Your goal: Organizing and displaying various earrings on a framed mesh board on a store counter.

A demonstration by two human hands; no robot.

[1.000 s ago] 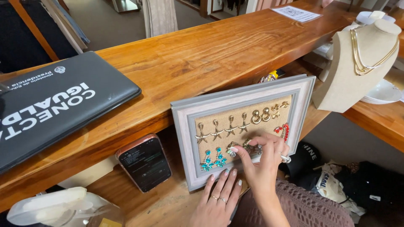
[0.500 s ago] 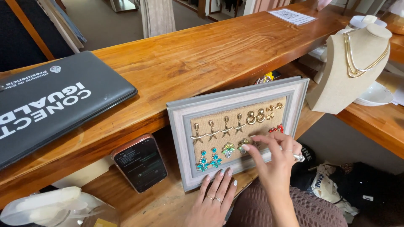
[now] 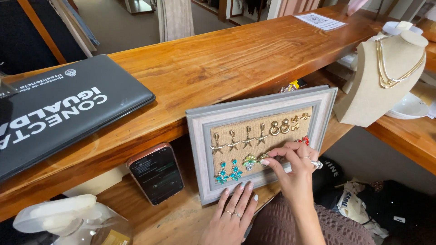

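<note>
Leaning against a long wooden counter (image 3: 218, 68) at the centre of the frame, a grey picture frame (image 3: 200, 154) with a burlap panel is seen, hung with rows of earrings. A green flower earring (image 3: 262, 158) is pinched between the fingers of the right hand (image 3: 293, 174), lower right of centre. The left hand (image 3: 231, 218) is laid flat, fingers spread, against the frame's bottom edge. A phone (image 3: 156, 174) is propped just left; a necklace bust (image 3: 386, 86) stands upper right.
</note>
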